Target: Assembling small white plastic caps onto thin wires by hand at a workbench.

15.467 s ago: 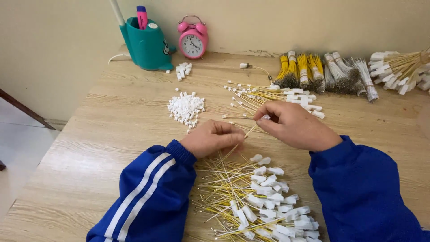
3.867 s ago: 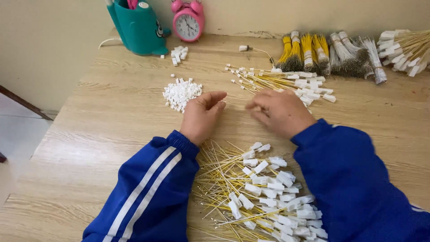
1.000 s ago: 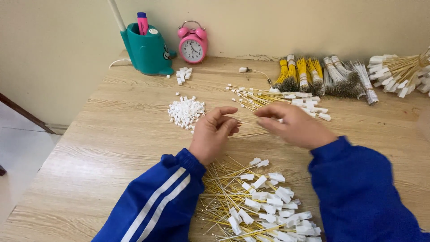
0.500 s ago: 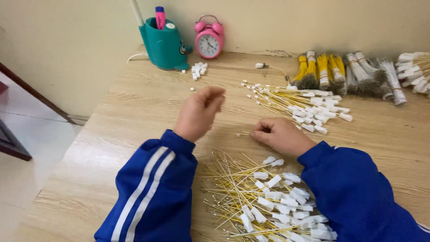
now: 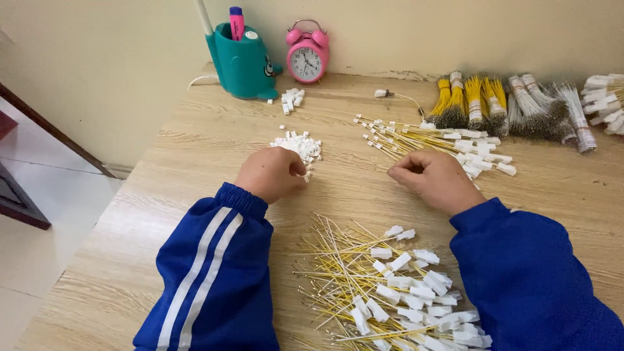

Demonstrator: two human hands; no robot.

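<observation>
Pale wooden tabletop (image 5: 162, 195) against a cream wall, left hand (image 5: 272, 173) curled, fingertips at a small heap of white plastic connector housings (image 5: 298, 144), right hand (image 5: 432, 179) loosely closed, thumb and forefinger pressed together beside yellow wires with white plugs (image 5: 429, 138), whether it pinches one cannot be told, pink alarm clock (image 5: 307, 58) behind.

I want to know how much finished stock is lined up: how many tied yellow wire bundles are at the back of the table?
3 yellow bundles, side by side at the table's back edge, left of the grey bundles. More may lie beyond the right frame edge.
</observation>
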